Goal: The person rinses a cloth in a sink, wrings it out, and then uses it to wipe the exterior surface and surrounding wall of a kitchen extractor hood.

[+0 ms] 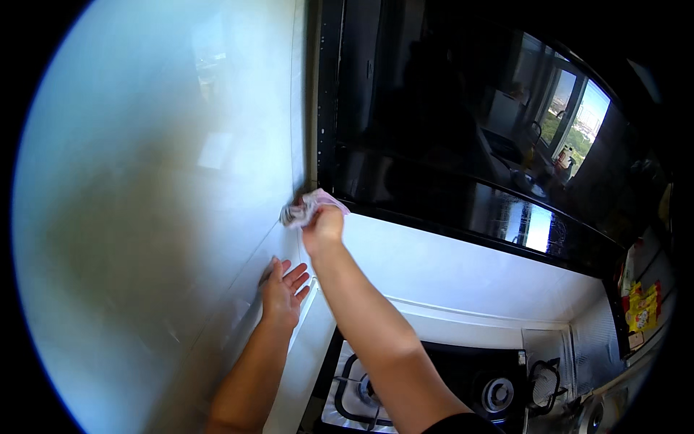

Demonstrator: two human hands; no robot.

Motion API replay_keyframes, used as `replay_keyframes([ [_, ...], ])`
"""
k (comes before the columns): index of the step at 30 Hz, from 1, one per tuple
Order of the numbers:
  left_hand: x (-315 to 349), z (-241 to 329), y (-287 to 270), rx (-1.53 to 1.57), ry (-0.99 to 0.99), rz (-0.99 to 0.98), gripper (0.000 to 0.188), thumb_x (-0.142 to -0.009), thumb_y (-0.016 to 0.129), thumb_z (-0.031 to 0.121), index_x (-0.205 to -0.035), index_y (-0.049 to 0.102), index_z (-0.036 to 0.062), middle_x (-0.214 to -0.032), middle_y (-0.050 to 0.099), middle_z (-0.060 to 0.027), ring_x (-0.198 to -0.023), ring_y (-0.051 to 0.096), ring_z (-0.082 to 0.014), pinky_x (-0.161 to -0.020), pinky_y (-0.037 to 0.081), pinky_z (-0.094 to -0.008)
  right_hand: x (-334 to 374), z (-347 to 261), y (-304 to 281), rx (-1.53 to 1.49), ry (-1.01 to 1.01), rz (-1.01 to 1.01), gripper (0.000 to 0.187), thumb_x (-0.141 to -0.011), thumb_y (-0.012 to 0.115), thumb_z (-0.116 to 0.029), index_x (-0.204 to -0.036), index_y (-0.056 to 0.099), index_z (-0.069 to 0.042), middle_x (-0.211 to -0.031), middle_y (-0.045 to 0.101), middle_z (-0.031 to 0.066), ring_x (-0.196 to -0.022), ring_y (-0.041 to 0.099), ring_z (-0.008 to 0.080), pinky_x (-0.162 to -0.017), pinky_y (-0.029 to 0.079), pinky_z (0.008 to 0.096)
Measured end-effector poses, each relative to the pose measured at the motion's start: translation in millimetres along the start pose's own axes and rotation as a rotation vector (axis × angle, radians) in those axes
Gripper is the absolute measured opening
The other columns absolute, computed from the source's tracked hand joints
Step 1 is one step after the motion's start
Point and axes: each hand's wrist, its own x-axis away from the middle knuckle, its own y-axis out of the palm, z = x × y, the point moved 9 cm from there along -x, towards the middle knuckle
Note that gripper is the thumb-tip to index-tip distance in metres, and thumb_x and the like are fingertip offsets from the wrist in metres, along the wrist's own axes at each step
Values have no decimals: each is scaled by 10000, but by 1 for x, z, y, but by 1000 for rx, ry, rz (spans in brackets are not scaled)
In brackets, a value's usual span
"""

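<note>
My right hand (325,225) is raised to the lower left corner of the glossy black range hood (434,170). Its fingers are closed on a crumpled cloth (302,209), pale pink and white with greyish dirty patches. The cloth is at the corner where the hood's lower edge meets the pale wall (238,108). Lower and to the left, my left hand (283,293) is held up beside the wall with its fingers spread and nothing in it. Whether it touches the wall I cannot tell.
Below the hood is a black gas stove (441,362) with a round burner (497,394) and black pan supports (350,398). Foil-like silvery sheeting (596,343) stands at the right. Beyond it lie yellow packets (642,307). The hood's surface reflects a window.
</note>
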Motion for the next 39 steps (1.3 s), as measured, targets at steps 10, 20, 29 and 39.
replay_keyframes([
  [10,57,-14,114,719,-87,-645,551,-875,407,513,-1203,493,79,-1216,525,-97,-1154,466,-275,-991,335,-462,122,-90,-40,208,429,-466,436,-779,551,-306,-1108,544,-20,-1058,588,160,-927,586,283,-843,480,410],
  [20,81,31,157,371,-128,-838,486,-839,481,459,-1098,559,55,-1146,555,-127,-1072,516,-280,-900,412,-446,147,-159,7,1141,171,-130,354,-842,535,-170,-1160,535,-16,-1045,601,99,-919,585,190,-819,463,313],
  [29,100,297,258,477,605,-769,62,-790,553,107,-781,514,59,-776,505,-50,-701,478,-174,-661,437,-317,192,-269,218,1817,-1579,-48,153,-737,656,-155,-850,645,-53,-871,609,130,-822,591,308,-695,488,388],
  [39,70,273,312,-1121,1860,155,533,-839,531,216,-1337,387,92,-1432,255,-162,-1254,266,-426,-1058,199,-468,163,-286,181,2556,-1663,275,700,-814,557,-480,-1408,252,-270,-1471,156,126,-1344,151,374,-1022,202,588],
])
